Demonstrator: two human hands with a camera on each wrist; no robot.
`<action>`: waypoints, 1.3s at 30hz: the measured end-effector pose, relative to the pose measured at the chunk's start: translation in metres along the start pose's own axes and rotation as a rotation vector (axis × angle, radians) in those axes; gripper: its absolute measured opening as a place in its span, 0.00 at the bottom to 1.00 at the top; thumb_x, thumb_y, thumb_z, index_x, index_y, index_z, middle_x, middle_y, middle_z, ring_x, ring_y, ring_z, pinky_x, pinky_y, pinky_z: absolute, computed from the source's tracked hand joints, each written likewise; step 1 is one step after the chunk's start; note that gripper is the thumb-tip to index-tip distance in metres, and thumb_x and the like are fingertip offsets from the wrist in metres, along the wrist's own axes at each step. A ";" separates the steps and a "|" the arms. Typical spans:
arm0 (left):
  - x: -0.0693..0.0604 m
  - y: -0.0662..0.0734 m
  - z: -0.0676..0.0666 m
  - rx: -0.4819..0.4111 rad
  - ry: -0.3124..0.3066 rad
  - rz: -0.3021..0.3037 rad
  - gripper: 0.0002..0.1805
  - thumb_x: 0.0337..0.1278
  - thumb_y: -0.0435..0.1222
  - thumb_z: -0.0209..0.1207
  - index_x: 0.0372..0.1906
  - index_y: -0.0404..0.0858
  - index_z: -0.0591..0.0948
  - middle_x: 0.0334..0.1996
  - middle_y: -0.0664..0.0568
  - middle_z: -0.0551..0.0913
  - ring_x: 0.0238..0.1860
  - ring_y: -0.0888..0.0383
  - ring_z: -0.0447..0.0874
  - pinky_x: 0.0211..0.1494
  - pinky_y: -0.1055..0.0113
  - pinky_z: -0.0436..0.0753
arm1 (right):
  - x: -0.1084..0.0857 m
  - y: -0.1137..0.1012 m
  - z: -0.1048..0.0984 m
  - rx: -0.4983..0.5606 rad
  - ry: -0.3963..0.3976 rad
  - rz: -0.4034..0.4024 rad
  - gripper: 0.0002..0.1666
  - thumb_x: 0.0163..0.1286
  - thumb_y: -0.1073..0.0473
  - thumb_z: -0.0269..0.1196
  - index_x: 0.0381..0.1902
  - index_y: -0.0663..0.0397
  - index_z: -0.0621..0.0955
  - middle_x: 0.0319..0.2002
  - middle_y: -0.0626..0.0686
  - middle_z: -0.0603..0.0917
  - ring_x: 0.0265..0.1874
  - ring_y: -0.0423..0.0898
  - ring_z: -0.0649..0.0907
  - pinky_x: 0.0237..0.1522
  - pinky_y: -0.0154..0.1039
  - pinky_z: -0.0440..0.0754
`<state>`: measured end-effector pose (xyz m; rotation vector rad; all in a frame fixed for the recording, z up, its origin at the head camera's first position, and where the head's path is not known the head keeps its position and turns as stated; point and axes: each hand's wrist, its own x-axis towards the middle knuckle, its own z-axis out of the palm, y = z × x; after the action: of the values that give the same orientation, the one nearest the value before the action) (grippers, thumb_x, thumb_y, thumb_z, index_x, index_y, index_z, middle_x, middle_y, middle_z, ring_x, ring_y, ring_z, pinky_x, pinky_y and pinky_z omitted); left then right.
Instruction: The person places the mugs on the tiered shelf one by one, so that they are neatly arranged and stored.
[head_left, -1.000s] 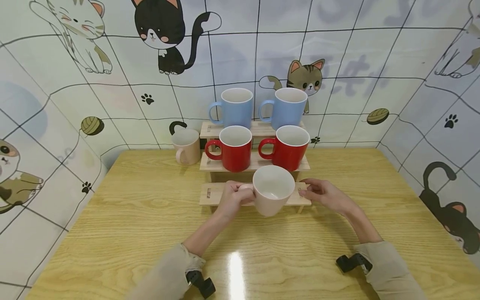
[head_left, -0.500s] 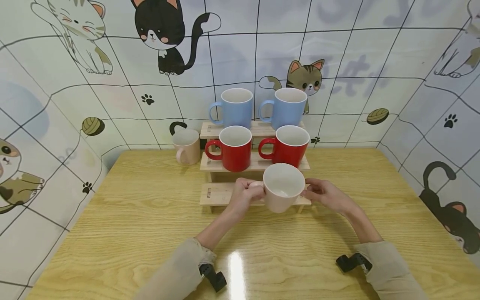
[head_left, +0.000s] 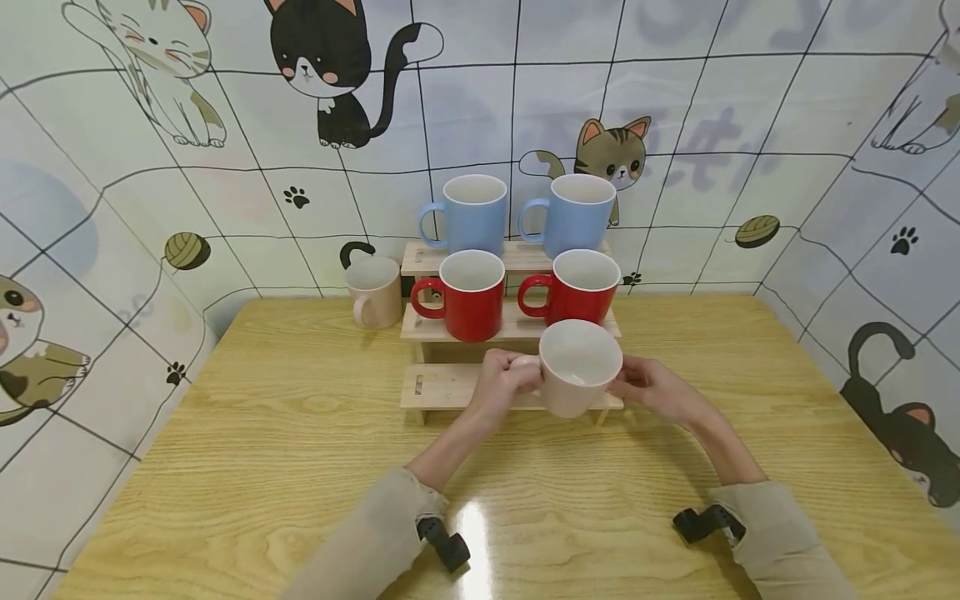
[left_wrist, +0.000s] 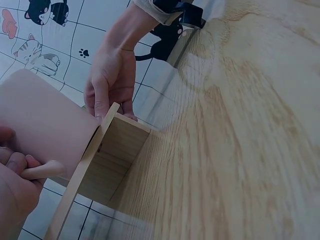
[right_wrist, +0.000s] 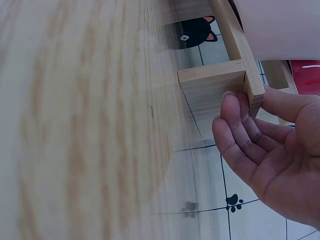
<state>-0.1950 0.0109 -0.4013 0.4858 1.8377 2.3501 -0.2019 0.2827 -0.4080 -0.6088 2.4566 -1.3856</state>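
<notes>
My left hand (head_left: 501, 385) grips the handle of a pale pink mug (head_left: 572, 398) with a white inside. The mug is at the right end of the lowest step of a three-step wooden rack (head_left: 450, 385). In the left wrist view its base is close against the board; I cannot tell whether its full weight rests there. My right hand (head_left: 658, 390) holds the right end of that step, thumb above and fingers curled below the board (right_wrist: 252, 82). On the middle step stand two red mugs (head_left: 471, 308) (head_left: 581, 292), and on the top step two blue mugs (head_left: 480, 217) (head_left: 581, 218).
Left of the rack, another pale pink mug (head_left: 377, 296) stands on the wooden table (head_left: 315, 392) near the back wall. Cat-patterned cloth (head_left: 315, 208) covers the walls behind and at both sides. The mug handles on the steps point left.
My left hand has carried the pale pink mug to the right and slightly back along the lowest step, toward the right hand. The right hand keeps its place at the rack's end.
</notes>
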 end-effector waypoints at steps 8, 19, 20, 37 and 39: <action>0.004 -0.002 0.003 0.022 -0.001 0.021 0.13 0.42 0.29 0.54 0.10 0.39 0.67 0.13 0.59 0.67 0.24 0.61 0.69 0.33 0.66 0.77 | -0.001 0.000 0.001 -0.002 0.004 -0.014 0.24 0.75 0.65 0.59 0.63 0.73 0.72 0.48 0.61 0.82 0.40 0.49 0.80 0.40 0.42 0.83; 0.005 -0.001 0.002 0.035 -0.051 0.028 0.16 0.47 0.28 0.53 0.11 0.40 0.64 0.13 0.58 0.61 0.24 0.59 0.67 0.36 0.65 0.78 | -0.002 -0.001 0.000 -0.002 0.013 -0.003 0.21 0.75 0.66 0.59 0.61 0.73 0.73 0.50 0.63 0.81 0.41 0.48 0.80 0.40 0.43 0.83; 0.005 -0.001 0.002 0.035 -0.062 0.031 0.17 0.48 0.28 0.52 0.11 0.40 0.63 0.13 0.58 0.60 0.25 0.59 0.68 0.37 0.65 0.79 | -0.002 -0.001 0.000 -0.001 0.013 -0.003 0.21 0.75 0.66 0.59 0.61 0.73 0.73 0.50 0.62 0.81 0.40 0.48 0.80 0.39 0.43 0.83; -0.003 0.008 -0.010 0.178 -0.163 0.072 0.08 0.58 0.32 0.55 0.27 0.36 0.70 0.22 0.55 0.67 0.31 0.59 0.68 0.38 0.65 0.70 | -0.001 0.001 0.001 0.015 0.006 -0.033 0.20 0.75 0.66 0.58 0.60 0.74 0.73 0.48 0.63 0.81 0.37 0.45 0.80 0.36 0.42 0.83; -0.004 0.008 -0.011 0.183 -0.166 0.081 0.07 0.59 0.32 0.56 0.29 0.35 0.71 0.24 0.54 0.68 0.33 0.59 0.69 0.40 0.65 0.71 | -0.001 0.001 0.001 0.016 0.005 -0.039 0.20 0.75 0.66 0.58 0.60 0.73 0.73 0.48 0.62 0.81 0.36 0.45 0.80 0.35 0.42 0.83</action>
<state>-0.1942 -0.0023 -0.3964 0.7657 1.9977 2.1245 -0.2014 0.2829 -0.4090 -0.6537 2.4480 -1.4208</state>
